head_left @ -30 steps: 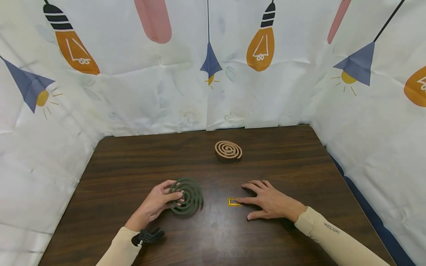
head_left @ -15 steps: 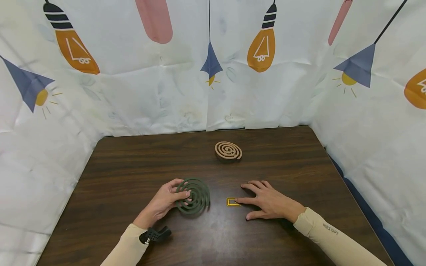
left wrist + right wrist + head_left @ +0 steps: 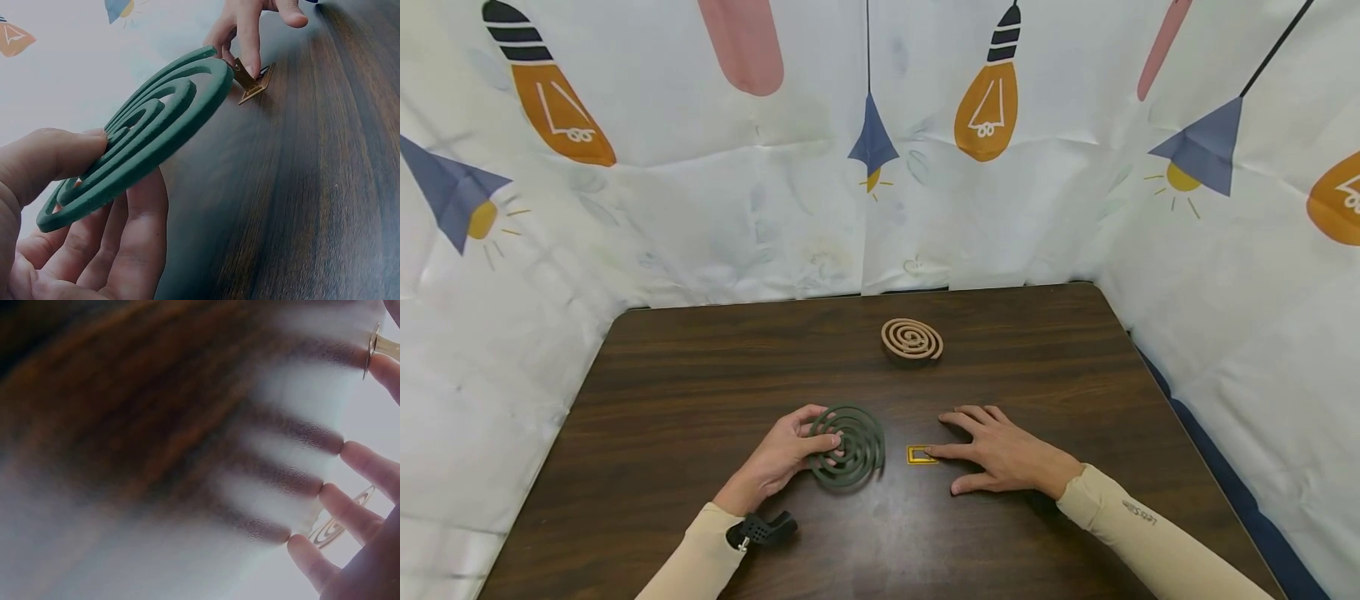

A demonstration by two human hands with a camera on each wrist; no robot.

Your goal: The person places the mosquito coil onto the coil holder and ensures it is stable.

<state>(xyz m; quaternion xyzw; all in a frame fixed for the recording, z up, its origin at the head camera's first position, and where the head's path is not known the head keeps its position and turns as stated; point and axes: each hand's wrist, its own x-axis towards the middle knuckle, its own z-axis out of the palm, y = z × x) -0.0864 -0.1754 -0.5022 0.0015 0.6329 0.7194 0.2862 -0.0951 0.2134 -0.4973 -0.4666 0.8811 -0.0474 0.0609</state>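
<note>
My left hand [image 3: 775, 458] pinches a dark green mosquito coil [image 3: 178, 139], thumb on its upper face and fingers beneath. The coil is tilted and held above the table. Just right of it, a small gold metal coil stand [image 3: 912, 455] lies on the table, with a tab rising from its flat frame in the left wrist view. My right hand [image 3: 1011, 450] is spread with fingertips on the table, and its index finger touches the stand's right end. Behind both hands, a brown mosquito coil [image 3: 912, 339] sits slightly raised above the tabletop; what supports it is hidden.
The dark wood-grain table [image 3: 700, 358] has rounded far corners. A white curtain [image 3: 760, 208] printed with lamps and bulbs hangs at its back and sides. A black strap piece [image 3: 763, 529] sticks out from the left wrist.
My left hand has moved right with the green coil, bringing it closer to the gold stand. The right hand has stayed in place, its index finger still on the stand.
</note>
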